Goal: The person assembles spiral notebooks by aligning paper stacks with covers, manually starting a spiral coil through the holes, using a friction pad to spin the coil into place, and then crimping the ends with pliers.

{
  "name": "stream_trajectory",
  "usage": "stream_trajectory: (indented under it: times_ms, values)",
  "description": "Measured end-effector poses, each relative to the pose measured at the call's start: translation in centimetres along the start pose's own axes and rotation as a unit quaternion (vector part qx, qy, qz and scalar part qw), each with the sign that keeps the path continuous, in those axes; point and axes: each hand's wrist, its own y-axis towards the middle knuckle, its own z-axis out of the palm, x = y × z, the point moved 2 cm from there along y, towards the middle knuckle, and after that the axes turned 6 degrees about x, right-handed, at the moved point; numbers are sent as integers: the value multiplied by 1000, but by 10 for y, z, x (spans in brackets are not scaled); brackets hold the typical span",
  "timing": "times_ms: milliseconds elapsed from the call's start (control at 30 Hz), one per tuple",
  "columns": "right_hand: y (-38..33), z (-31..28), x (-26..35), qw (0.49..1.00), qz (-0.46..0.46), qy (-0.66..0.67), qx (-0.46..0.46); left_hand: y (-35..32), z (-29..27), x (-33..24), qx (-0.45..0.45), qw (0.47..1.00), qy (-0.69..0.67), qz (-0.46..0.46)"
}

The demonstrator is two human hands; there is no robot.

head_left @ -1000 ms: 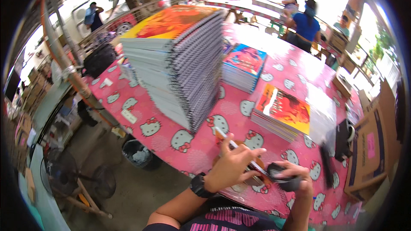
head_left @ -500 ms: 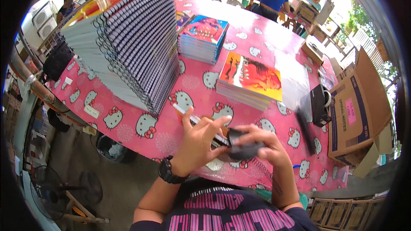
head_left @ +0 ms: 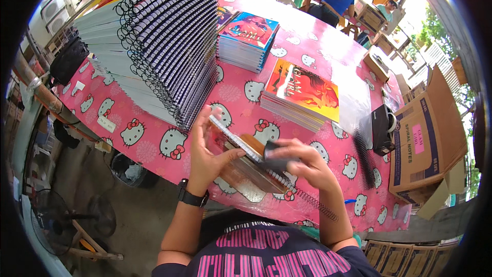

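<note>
My left hand (head_left: 210, 149) is closed around a thin notebook (head_left: 246, 166), which it holds tilted above the table, thumb across the near cover. A dark wire coil (head_left: 315, 202) runs out of the notebook's lower right end, past my right wrist. My right hand (head_left: 307, 161), blurred by motion, holds a dark grey piece (head_left: 277, 159) against the notebook's punched edge; its kind is not clear. Behind the notebook, part of a brown-orange object (head_left: 251, 143) shows. A tall stack of spiral notebooks (head_left: 164, 51) rises just beyond my left hand.
Two shorter stacks, one blue-covered (head_left: 248, 36) and one orange-covered (head_left: 302, 92), sit farther back. Loose black coils (head_left: 364, 159), a black case (head_left: 383, 128) and an open carton (head_left: 430, 138) lie to the right. A waste bin (head_left: 130, 169) stands below the left edge.
My left hand has moved left and turned the notebook, so its cover and the coil at its end show more. The right hand, with the dark grey piece, has shifted slightly up and left.
</note>
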Motion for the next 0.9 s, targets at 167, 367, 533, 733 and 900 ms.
stream_trajectory:
  times_ms: [167, 367, 533, 733, 900]
  values:
    - [0, -10, 0, 998, -30, 55, -9, -5, 2, 14, 2, 983, -162, -87]
    - [-2, -7, -4, 979, -45, 201, -1, -4, 2, 14, -28, 969, -220, -112]
    - [18, -11, -18, 986, 61, -138, -75, -3, 2, 13, -19, 969, -217, -119]
    - [39, -9, -15, 966, 87, -230, -75, -2, 2, 17, -12, 967, -222, -122]
    - [41, -1, -6, 998, -28, 57, -1, -5, 2, 22, -7, 967, -225, -120]
